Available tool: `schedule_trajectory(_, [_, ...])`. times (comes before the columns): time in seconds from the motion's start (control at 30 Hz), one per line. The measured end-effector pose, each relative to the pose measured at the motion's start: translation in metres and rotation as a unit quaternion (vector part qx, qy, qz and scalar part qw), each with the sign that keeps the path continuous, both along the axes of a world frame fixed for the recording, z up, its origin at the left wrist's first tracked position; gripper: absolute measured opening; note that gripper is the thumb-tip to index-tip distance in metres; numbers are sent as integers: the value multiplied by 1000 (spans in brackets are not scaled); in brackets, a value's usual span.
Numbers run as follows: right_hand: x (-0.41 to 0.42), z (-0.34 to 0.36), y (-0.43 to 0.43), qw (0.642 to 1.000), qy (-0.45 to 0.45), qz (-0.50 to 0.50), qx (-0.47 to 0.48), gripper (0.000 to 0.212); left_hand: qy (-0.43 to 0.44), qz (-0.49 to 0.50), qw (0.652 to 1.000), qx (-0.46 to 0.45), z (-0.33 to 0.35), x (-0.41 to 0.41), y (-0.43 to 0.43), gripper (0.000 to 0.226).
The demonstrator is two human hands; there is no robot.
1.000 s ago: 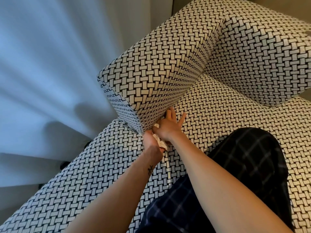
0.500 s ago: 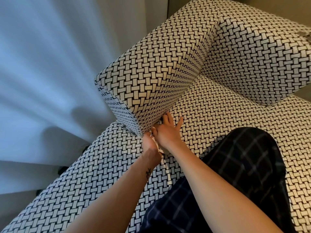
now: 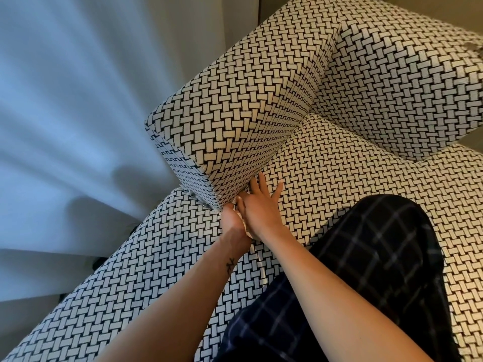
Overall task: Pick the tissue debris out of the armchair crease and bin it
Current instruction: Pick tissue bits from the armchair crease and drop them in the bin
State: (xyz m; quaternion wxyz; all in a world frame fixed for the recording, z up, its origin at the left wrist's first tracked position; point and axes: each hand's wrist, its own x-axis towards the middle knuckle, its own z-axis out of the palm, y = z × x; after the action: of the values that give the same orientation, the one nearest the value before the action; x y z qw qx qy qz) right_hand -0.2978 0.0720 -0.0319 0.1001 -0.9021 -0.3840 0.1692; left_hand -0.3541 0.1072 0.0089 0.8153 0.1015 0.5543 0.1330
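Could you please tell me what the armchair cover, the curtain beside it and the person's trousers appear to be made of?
Armchair cover: matte woven upholstery fabric, with a black-and-cream basket-weave pattern and a slightly nubby surface.
Curtain: thin, smooth pale cloth hanging in soft folds; the fibre is unclear.
Trousers: soft dark cloth with a pale check, possibly flannel.

tissue debris — only a thin pale sliver shows, sandwiched btwn the left hand & right hand at the near end of the armchair crease; rest is hidden. the crease runs near-left to far-right btwn armrest & seat cushion — both black-and-cream basket-weave fabric. right hand's straight fingers lie along it.
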Motion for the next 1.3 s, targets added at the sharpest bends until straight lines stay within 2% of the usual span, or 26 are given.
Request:
schedule_trajectory(0.13, [-6,0,-3,1000,-2,-3,20,36,20,-104,992,69,-10,-1,3,52])
schedule_trajectory(0.2, [-8,-1,-5,999,2,-11,46,37,30,-127,989,75,-17,-1,5,50])
schedule_trajectory(0.37, [-9,5,-13,993,37,-33,108,41,4,-46,999,-8,-17,2,4,42])
schedule_trajectory(0.5, [-10,5,-18,989,35,-30,141,37,14,-55,998,23,-9,2,2,37])
schedule_trajectory(0.73, [-6,-1,-29,976,81,-25,200,35,-8,-71,997,3,-16,0,6,38])
schedule_trajectory(0.97, [-5,2,-30,967,117,-50,222,26,8,-76,997,19,-29,0,10,48])
schedule_trajectory(1.3, [-6,7,-32,956,144,-66,246,10,-97,-96,990,18,-24,1,8,41])
